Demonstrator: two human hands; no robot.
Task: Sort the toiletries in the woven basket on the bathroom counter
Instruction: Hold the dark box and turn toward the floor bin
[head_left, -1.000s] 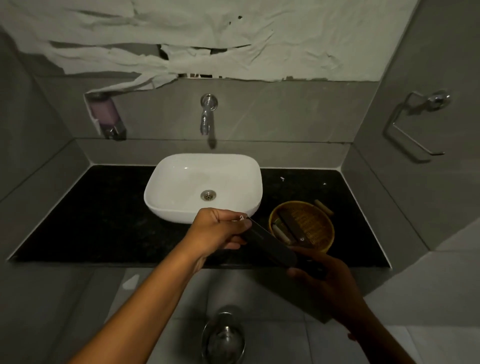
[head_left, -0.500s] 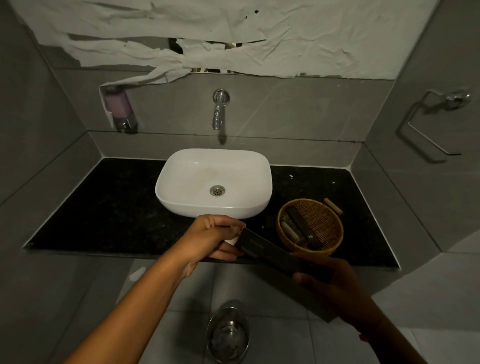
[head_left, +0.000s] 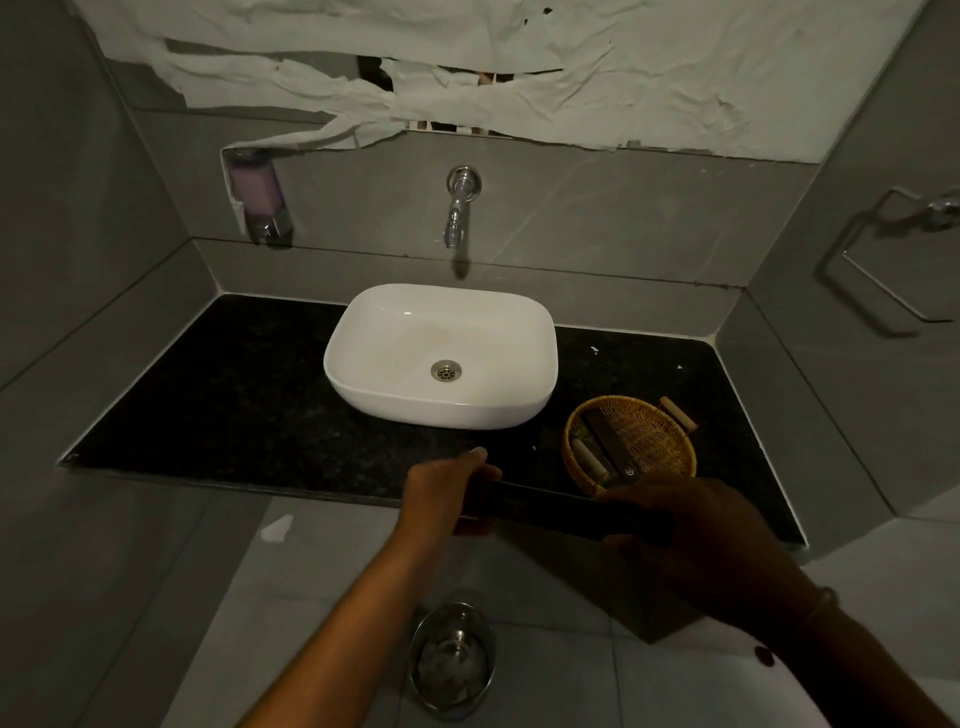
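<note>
Both hands, left hand (head_left: 449, 491) and right hand (head_left: 691, 535), clench opposite ends of a long dark box (head_left: 550, 512) level above the counter's (head_left: 234, 395) near edge, likely to place it beside the woven basket (head_left: 652, 434).

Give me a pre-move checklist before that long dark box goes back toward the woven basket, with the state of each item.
1. Long dark box held at both ends: ok, left hand on one end, right hand on the other.
2. Round woven basket upright on the black stone counter: ok.
3. Room in the basket: not ok on its left side, a dark flat box and pale tubes lie there; right side bare.
4. Small pale roll outside the basket, behind it: not ok, still unsorted.
5. Box label readable: cannot tell, too dark.
</note>
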